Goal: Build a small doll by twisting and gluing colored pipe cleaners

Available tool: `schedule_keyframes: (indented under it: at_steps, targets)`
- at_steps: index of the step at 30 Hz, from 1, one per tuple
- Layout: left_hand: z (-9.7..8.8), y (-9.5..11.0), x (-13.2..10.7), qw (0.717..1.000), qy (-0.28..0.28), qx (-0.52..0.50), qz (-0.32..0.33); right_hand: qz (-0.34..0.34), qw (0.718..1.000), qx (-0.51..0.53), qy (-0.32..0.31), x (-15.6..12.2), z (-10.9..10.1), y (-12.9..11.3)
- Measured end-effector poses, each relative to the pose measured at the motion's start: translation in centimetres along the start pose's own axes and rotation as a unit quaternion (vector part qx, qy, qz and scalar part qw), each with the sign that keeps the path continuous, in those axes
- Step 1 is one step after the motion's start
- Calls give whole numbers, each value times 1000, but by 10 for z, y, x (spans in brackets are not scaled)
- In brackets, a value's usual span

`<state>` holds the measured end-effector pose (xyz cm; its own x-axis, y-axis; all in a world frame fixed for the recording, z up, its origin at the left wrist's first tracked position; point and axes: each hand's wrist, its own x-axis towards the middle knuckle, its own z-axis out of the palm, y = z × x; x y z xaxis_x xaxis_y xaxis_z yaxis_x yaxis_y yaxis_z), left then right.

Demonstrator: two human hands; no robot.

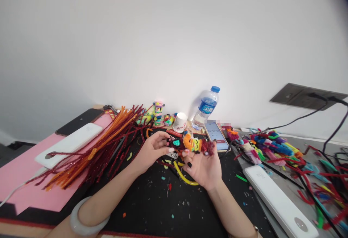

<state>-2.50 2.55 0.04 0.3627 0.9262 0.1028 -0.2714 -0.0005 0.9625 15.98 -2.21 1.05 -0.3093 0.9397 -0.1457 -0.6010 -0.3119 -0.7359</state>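
Observation:
A small pipe-cleaner doll (196, 144) in orange, yellow and dark red lies sideways between my hands, above the black mat (195, 209). My right hand (206, 167), palm up, holds its body, with the thumb at the dark red end. My left hand (156, 149) has its thumb and fingers closed on the doll's dark end, beside a teal patch. How much of that end sits inside the left fingers is partly hidden. Just below the hands a yellow tube-like strand (185, 178) curves across the mat.
Dark red and orange pipe cleaners (108, 147) are heaped at left, over a white power bank (69, 145). Behind stand a finished doll (158, 113), paper cup (179, 122), tilted water bottle (207, 105) and phone (217, 136). Colourful pipe-cleaner pieces (280, 147) and another power bank (280, 201) lie right.

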Motion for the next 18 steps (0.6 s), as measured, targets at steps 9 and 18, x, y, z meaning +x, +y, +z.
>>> schedule_keyframes:
  at_steps: [9, 18]
  targets:
    - [6, 2, -4, 995, -74, 2, -70, -139, 988, -46, 41, 9, -10, 13]
    - [2, 6, -5, 959, -74, 271, 37, -138, 980, -131, 54, 7, -4, 10]
